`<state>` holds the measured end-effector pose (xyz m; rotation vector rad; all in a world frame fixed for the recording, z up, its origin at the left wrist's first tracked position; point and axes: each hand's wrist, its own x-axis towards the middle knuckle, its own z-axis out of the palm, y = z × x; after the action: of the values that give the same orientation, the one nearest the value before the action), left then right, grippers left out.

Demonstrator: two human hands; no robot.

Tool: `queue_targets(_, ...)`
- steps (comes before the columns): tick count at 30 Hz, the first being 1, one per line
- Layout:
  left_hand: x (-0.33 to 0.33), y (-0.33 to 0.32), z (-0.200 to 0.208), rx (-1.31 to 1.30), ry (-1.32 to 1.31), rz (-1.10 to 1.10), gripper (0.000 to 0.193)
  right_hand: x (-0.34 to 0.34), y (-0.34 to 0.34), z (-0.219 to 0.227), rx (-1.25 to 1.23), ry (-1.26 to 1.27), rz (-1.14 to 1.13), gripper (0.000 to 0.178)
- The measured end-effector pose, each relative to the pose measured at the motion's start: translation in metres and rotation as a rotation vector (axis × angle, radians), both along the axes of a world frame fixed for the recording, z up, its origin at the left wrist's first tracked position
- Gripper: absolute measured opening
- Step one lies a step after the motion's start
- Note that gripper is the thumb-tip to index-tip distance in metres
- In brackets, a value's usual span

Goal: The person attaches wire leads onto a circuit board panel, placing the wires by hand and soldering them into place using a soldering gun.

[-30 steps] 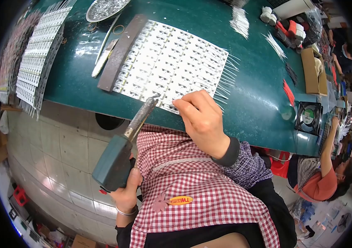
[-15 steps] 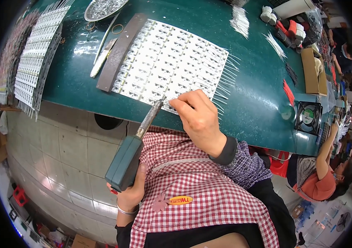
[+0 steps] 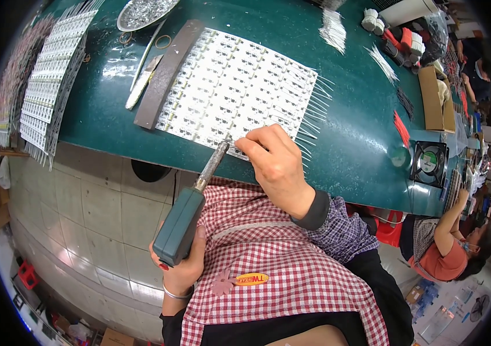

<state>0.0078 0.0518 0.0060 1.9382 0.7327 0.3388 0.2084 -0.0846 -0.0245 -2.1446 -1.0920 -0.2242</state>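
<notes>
L hand (image 3: 188, 268) is gripping the soldering gun (image 3: 180, 225), tip sitting just L of the R hand's (image 3: 278, 167) fingertips — those are pinching, can't tell on what — w/ board sheet (image 3: 228, 86) lying under 'em, dark bar (image 3: 170, 75) farther L prob. steadying its edge.

left grip (image 3: 186, 272) curled tight, right grip (image 3: 275, 164) palm down, fingertips (image 3: 242, 142) pinched

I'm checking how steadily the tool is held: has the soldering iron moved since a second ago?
Yes. Judged against the white circuit board, the soldering iron in the left hand has shifted rightward, closer to the right hand.
</notes>
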Motion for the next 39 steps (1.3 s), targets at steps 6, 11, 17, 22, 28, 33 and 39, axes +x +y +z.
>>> queue_targets(6, -0.017, 0.002, -0.012, -0.036, -0.025, -0.061, 0.026, 0.001, 0.000, 0.001, 0.000, -0.009, -0.004, 0.027)
queue_targets(11, -0.022, 0.003, -0.014, -0.061, -0.054, -0.061, 0.031, 0.001, -0.001, 0.000, -0.007, -0.011, -0.001, 0.028)
queue_targets(17, -0.017, 0.003, -0.010, -0.049, -0.040, -0.063, 0.031, -0.001, -0.002, 0.001, -0.020, 0.012, -0.013, 0.028)
queue_targets(22, -0.018, 0.003, -0.011, -0.045, -0.011, -0.064, 0.029, -0.001, -0.002, 0.004, -0.039, 0.011, -0.009, 0.027)
queue_targets(28, -0.016, 0.004, -0.015, -0.016, 0.005, -0.091, 0.026, 0.001, -0.001, 0.003, -0.038, 0.009, -0.006, 0.028)
queue_targets(33, -0.002, 0.001, -0.004, -0.042, 0.000, 0.012, 0.018, 0.000, -0.001, 0.002, -0.040, 0.008, -0.004, 0.028)
queue_targets(39, -0.019, 0.003, -0.012, -0.034, -0.024, -0.045, 0.022, 0.001, -0.001, 0.002, -0.037, -0.005, -0.004, 0.028)
